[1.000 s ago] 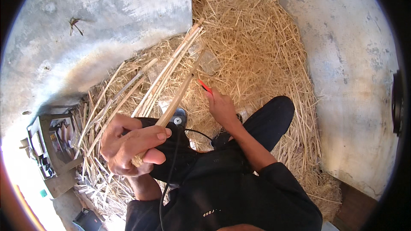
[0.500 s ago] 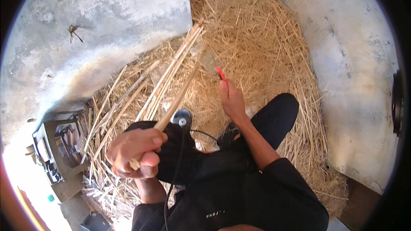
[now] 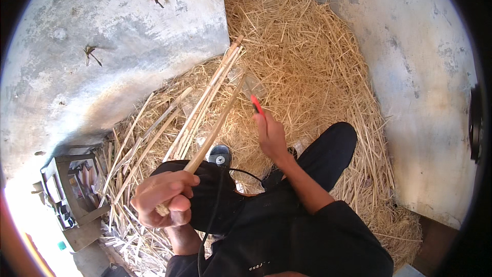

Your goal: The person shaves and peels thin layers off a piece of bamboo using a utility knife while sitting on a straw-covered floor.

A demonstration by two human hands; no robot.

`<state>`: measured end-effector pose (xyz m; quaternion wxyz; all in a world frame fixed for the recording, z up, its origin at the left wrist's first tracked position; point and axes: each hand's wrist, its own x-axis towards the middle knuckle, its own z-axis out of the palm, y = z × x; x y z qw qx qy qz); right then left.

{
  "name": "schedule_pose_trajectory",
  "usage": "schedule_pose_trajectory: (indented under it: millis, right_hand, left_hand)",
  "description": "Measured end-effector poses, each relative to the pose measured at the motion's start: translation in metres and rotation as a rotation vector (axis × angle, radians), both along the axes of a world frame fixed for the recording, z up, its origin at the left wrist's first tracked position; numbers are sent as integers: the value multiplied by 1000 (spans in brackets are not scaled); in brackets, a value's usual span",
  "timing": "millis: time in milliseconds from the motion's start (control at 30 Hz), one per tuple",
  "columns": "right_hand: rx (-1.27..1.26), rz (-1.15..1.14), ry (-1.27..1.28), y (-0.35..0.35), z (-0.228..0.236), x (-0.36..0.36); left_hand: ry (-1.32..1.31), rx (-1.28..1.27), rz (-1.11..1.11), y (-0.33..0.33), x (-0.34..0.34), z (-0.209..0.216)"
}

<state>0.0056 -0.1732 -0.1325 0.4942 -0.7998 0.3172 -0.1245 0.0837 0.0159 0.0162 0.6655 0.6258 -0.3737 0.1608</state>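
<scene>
My left hand is closed round the near end of a long pale bamboo stick. The stick slants up and away to the right across my bent knee. In my right hand is a knife with a red and black handle, gripped in closed fingers. Its thin blade shows only faintly, pointing up and left near the stick's far end; whether the two touch I cannot tell. Left of the stick, a bundle of split bamboo strips leans toward the wall corner.
Shavings cover the floor in a thick heap. Pale plastered walls stand to the left and right. At the left is a small wooden shelf with odds and ends. A black cable runs down my front.
My right hand with the knife has moved left and slightly nearer me, so the knife is closer to the stick. My left hand keeps its hold on the stick. The view has shifted slightly.
</scene>
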Motion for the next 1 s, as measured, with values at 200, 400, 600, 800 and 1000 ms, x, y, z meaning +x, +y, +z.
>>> schedule_pose_trajectory:
  millis: [200, 400, 600, 800, 1000]
  right_hand:
    - [-101, 319, -371, 53, 56, -27]
    - [-88, 186, -4, 20, 37, -29]
    - [-159, 234, -230, 41, 36, -36]
    - [-98, 180, -166, 26, 59, -33]
    - [-262, 322, -252, 28, 35, -33]
  left_hand:
    - [-78, 47, -130, -3, 1, -1]
    - [-81, 42, -108, 3, 5, -4]
    - [-77, 34, -91, -5, 0, -3]
    - [-142, 66, -156, 0, -2, -7]
    - [-215, 88, -236, -3, 0, -8]
